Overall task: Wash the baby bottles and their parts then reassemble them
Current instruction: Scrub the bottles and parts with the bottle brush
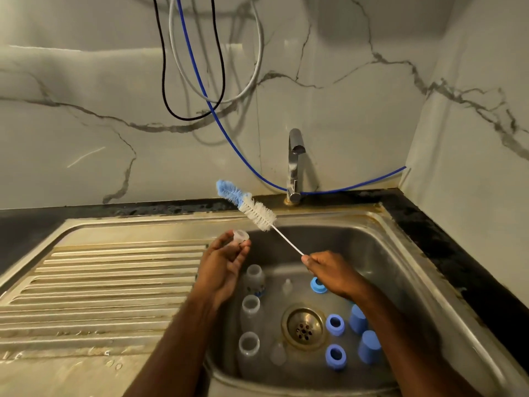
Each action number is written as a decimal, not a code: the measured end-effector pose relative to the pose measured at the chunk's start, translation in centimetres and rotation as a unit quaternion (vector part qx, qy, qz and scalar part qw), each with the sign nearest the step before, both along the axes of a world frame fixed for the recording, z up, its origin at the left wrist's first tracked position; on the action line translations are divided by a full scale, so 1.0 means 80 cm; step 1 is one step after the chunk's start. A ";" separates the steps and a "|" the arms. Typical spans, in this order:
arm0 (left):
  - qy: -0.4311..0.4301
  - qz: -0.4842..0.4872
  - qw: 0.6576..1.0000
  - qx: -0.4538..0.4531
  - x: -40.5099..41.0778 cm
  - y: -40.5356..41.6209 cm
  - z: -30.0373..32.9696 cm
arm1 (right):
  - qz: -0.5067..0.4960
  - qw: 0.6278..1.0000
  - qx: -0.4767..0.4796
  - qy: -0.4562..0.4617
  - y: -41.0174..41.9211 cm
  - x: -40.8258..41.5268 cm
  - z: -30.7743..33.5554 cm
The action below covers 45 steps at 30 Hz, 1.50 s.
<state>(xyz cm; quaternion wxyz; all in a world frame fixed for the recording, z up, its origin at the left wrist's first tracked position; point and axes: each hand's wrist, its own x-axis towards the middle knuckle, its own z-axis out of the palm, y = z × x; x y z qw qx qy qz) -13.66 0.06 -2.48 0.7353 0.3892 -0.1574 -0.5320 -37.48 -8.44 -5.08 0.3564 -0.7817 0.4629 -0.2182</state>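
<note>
Currently: left hand (221,263) pinches a clear silicone teat (241,236); right hand (332,270) grips a thin-handled white-and-blue bottle brush (252,209) (bristles up) over the steel sink (395,253).

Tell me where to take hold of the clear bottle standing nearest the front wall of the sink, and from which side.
Probably grip the clear plastic baby bottle round its neck, just under the open mouth, coming straight down from above. It stands upright with the mouth facing up, so the neck is the exposed part. Another clear bottle stands close behind it and the steel sink wall is close in front, leaving little side room.
</note>
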 end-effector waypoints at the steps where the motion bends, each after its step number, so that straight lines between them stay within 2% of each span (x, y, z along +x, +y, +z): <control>1: 0.004 0.009 1.000 0.000 0.004 -0.002 0.000 | 0.004 1.000 -0.003 -0.002 0.001 0.001 -0.001; 7: -0.016 0.004 1.000 0.026 -0.009 -0.013 -0.011 | 0.031 0.997 0.033 -0.065 0.011 0.016 0.003; 9: -0.011 0.002 1.000 0.016 -0.019 -0.017 -0.012 | 0.042 0.996 0.019 -0.076 0.019 0.025 0.004; 14: 0.049 0.008 0.999 -0.023 -0.031 -0.016 -0.007 | 0.048 0.997 -0.017 -0.060 0.027 0.039 0.001; 18: 0.091 0.025 0.995 -0.027 -0.026 -0.016 -0.004 | 0.030 0.995 -0.027 -0.090 0.023 0.038 0.001; 23: 0.106 0.019 0.994 -0.027 -0.023 -0.015 -0.004 | 0.042 0.996 0.019 -0.080 0.027 0.037 0.001; 29: 0.095 0.007 0.995 -0.033 -0.024 -0.015 -0.005 | 0.067 0.985 0.107 -0.115 0.038 0.041 0.010; 37: 0.131 0.022 0.990 -0.046 -0.010 -0.015 -0.005 | 0.073 0.993 0.076 -0.060 0.035 0.037 0.011; 40: 0.101 0.015 0.993 -0.053 -0.008 -0.015 -0.006 | 0.067 0.996 0.035 -0.037 0.030 0.036 0.007; 45: -0.065 0.035 0.995 -0.064 -0.011 -0.016 -0.005 | 0.059 0.998 -0.031 0.015 0.019 0.023 0.002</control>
